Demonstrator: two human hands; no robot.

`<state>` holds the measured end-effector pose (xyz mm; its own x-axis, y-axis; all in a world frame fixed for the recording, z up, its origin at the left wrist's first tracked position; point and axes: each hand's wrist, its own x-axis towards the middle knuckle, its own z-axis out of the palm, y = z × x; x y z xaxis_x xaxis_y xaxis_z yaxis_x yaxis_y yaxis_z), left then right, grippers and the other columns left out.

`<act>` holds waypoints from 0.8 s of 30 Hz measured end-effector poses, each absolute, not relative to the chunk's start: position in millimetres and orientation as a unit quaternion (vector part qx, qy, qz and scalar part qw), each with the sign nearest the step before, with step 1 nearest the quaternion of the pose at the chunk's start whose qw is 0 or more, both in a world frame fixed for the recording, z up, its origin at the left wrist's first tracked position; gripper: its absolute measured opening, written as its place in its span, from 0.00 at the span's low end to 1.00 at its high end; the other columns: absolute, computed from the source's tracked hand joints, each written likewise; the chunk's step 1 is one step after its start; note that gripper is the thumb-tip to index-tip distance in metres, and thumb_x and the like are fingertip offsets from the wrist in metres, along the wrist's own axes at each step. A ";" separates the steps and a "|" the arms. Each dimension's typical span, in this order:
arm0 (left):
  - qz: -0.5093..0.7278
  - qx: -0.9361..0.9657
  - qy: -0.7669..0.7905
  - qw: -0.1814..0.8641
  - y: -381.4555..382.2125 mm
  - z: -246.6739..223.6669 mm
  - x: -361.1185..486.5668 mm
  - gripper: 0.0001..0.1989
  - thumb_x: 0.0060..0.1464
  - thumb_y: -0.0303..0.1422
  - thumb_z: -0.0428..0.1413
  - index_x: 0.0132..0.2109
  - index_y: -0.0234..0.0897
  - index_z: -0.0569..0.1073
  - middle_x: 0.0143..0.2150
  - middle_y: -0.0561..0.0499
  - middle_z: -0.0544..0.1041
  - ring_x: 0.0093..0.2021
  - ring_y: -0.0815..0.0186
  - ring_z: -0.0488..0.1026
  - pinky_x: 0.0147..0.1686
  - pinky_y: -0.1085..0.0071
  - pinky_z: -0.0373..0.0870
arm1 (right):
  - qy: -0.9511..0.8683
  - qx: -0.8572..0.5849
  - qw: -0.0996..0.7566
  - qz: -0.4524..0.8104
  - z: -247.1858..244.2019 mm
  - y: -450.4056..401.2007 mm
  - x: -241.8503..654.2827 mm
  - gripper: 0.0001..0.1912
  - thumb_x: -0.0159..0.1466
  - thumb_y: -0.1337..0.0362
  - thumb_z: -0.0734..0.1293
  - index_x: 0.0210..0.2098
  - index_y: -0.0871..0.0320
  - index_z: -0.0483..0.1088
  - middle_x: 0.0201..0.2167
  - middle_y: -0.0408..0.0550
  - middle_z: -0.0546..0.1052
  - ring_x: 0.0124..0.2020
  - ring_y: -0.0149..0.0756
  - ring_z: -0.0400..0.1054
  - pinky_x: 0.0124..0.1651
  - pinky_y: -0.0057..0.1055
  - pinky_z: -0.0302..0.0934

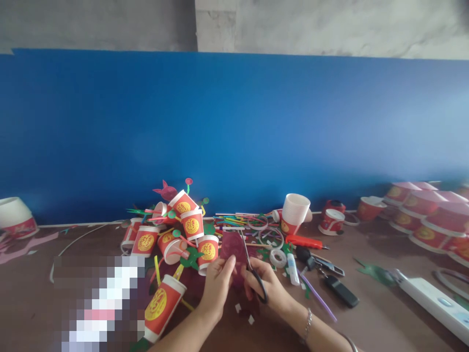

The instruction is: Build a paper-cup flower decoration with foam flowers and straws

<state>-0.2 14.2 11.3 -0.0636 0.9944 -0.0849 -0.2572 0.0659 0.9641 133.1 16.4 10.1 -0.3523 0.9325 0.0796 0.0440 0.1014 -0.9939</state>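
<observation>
My left hand (219, 282) pinches the lower left side of a dark red sheet of paper (230, 243), held up over the table. My right hand (266, 282) is closed round the black handles of a pair of scissors (245, 249). The blades point away from me along the sheet's right side; whether they are cutting into it I cannot tell. Small white paper scraps (251, 319) lie on the table below my hands. Left of my left hand are decorated red paper cups (208, 252), piled with green and red paper shapes.
A tipped red cup (163, 305) lies at the front left. To the right are a tape roll (278, 258), a glue tube (293, 270), an orange cutter (306, 241), keys with a black fob (340, 290) and a white glue gun (432, 303). Stacked cups (439, 225) stand far right.
</observation>
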 end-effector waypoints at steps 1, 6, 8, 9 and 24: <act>0.556 0.393 0.465 0.566 14.3 10.8 0.0 0.25 0.40 0.53 0.59 0.20 0.35 0.64 0.12 0.62 0.53 0.14 0.77 0.46 0.17 0.76 0.39 | -0.618 -0.394 0.409 0.544 9.8 16.6 133.6 0.18 0.57 0.50 0.67 0.27 0.59 0.62 0.12 0.39 0.68 0.13 0.25 0.57 0.17 0.21 0.49; 0.545 0.394 0.458 0.581 15.7 7.7 0.1 0.24 0.40 0.53 0.59 0.22 0.34 0.67 0.12 0.62 0.53 0.14 0.78 0.46 0.16 0.76 0.38 | -0.612 -0.394 0.409 0.550 7.7 18.8 135.2 0.18 0.57 0.52 0.67 0.24 0.58 0.60 0.11 0.38 0.67 0.12 0.24 0.57 0.17 0.20 0.48; 0.544 0.395 0.459 0.581 16.0 7.5 0.0 0.24 0.39 0.53 0.59 0.22 0.34 0.68 0.12 0.62 0.53 0.14 0.78 0.45 0.16 0.76 0.38 | -0.615 -0.396 0.410 0.545 6.6 19.9 135.6 0.18 0.57 0.52 0.67 0.23 0.58 0.60 0.10 0.37 0.66 0.12 0.24 0.56 0.17 0.20 0.48; 0.544 0.395 0.459 0.581 16.0 7.7 0.0 0.25 0.39 0.53 0.59 0.22 0.34 0.68 0.13 0.62 0.54 0.14 0.78 0.45 0.16 0.76 0.38 | -0.616 -0.396 0.410 0.544 6.2 20.3 135.7 0.17 0.57 0.52 0.67 0.23 0.58 0.60 0.10 0.37 0.66 0.12 0.24 0.56 0.17 0.20 0.48; 0.532 0.394 0.454 0.597 14.3 11.5 0.0 0.23 0.40 0.51 0.60 0.23 0.33 0.69 0.16 0.60 0.57 0.16 0.77 0.50 0.17 0.77 0.40 | -0.605 -0.401 0.411 0.552 8.4 22.5 137.3 0.17 0.56 0.52 0.68 0.25 0.57 0.60 0.11 0.37 0.67 0.12 0.24 0.56 0.17 0.20 0.48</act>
